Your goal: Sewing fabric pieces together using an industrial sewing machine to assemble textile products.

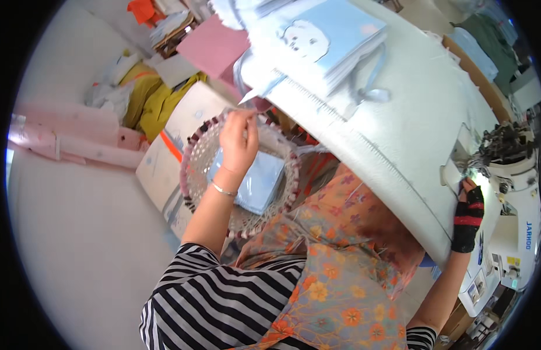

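Observation:
My left hand (239, 143) is raised over a round openwork basket (186, 169) with a wrapped rim, beside the table edge. Its fingers are curled together; what they pinch, if anything, is too small to make out. Just beyond the fingertips, a pale blue strip (263, 88) hangs at the table edge. Folded light blue fabric (262, 181) lies inside the basket. On the far right, my right hand (469, 219), in a black fingerless glove with a red band, reaches to the needle area of a sewing machine (518, 233). Its fingers are mostly hidden there.
A stack of light blue fabric pieces with a white animal print (340, 35) sits on the white table (422, 116), with a blue ribbon (372, 87) trailing off it. A ruler scale (323, 105) runs along the table's near edge. Behind the basket stands a cardboard box (177, 125); mustard-coloured cloth (151, 102) lies beyond.

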Demonstrator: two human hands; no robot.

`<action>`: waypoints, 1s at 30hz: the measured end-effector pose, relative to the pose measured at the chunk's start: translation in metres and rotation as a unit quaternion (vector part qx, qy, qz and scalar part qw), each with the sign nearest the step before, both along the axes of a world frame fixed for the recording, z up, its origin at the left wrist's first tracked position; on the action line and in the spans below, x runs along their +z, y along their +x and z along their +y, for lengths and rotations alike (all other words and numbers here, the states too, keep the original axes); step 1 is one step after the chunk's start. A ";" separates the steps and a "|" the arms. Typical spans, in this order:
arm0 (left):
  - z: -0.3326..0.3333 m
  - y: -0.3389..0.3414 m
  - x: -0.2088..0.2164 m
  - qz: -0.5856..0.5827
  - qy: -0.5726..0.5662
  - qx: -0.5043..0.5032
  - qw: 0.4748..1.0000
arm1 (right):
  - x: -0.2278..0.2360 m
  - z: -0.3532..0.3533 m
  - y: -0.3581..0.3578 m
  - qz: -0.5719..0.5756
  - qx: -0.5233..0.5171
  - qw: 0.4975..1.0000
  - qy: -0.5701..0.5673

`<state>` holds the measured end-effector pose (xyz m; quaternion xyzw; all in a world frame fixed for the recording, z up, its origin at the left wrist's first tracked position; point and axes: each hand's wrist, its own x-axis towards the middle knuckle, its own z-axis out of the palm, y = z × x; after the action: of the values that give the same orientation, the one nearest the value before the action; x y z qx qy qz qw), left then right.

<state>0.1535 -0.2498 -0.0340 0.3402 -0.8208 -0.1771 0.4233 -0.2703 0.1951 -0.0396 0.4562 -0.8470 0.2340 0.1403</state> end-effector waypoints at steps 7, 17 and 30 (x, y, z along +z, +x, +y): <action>-0.016 -0.140 0.159 -0.025 -0.291 -0.153 0.944 | 0.037 -0.034 0.047 0.031 -0.009 0.999 -0.003; -0.054 -0.195 0.152 -0.353 -0.087 -0.076 0.928 | 0.041 -0.029 0.044 -0.030 0.028 0.998 -0.055; -0.066 -0.193 0.158 -0.330 -0.106 -0.106 0.932 | 0.046 -0.032 0.052 -0.049 0.040 0.995 -0.073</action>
<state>-0.0397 -0.3161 0.1243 0.2431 -0.9596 -0.0104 0.1413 -0.2181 0.1633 0.0067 0.4662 -0.8147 0.3226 0.1218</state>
